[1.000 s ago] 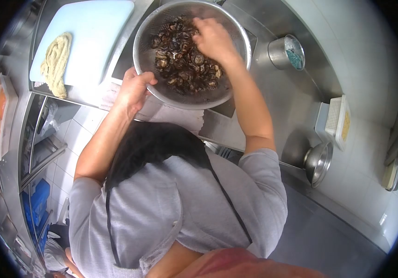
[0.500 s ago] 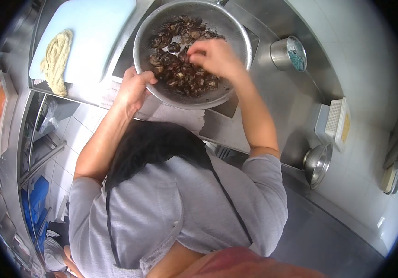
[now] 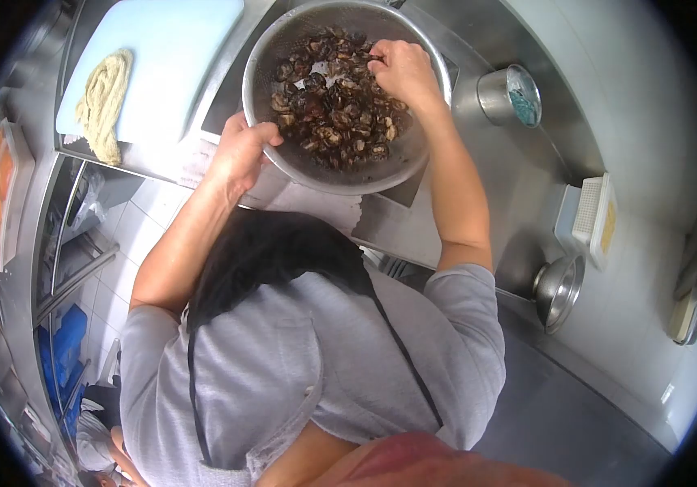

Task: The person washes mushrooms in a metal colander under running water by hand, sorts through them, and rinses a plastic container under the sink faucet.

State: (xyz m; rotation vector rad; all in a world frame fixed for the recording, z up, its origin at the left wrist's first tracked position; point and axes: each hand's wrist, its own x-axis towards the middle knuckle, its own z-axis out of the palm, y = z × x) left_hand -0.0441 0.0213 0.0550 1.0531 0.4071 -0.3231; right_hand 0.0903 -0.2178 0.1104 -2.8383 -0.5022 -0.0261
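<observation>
A large round metal bowl [image 3: 256, 89] sits tilted over the sink area at the top of the head view. Many dark brown, wet, mushroom-like pieces [image 3: 340, 114] lie heaped in it, with paler ones among them. My left hand [image 3: 243, 152] is closed on the bowl's left rim, thumb over the edge. Inside the bowl, at its upper right, is my right hand [image 3: 405, 71]. Its fingers are curled together at the edge of the heap. Whatever they pinch is too small to make out.
To the left, a folded cream cloth [image 3: 103, 105] lies on a white cutting board [image 3: 171, 61]. A metal pot [image 3: 490, 99] with something blue-green inside stands at right. Farther down are a white basket [image 3: 590, 207] and a small metal bowl [image 3: 561, 294]. Another person [image 3: 97, 438] shows at lower left.
My right hand has moved right and up within the bowl, from the middle of the heap to its upper right. The bowl has shifted slightly right, with my left hand still on its rim.
</observation>
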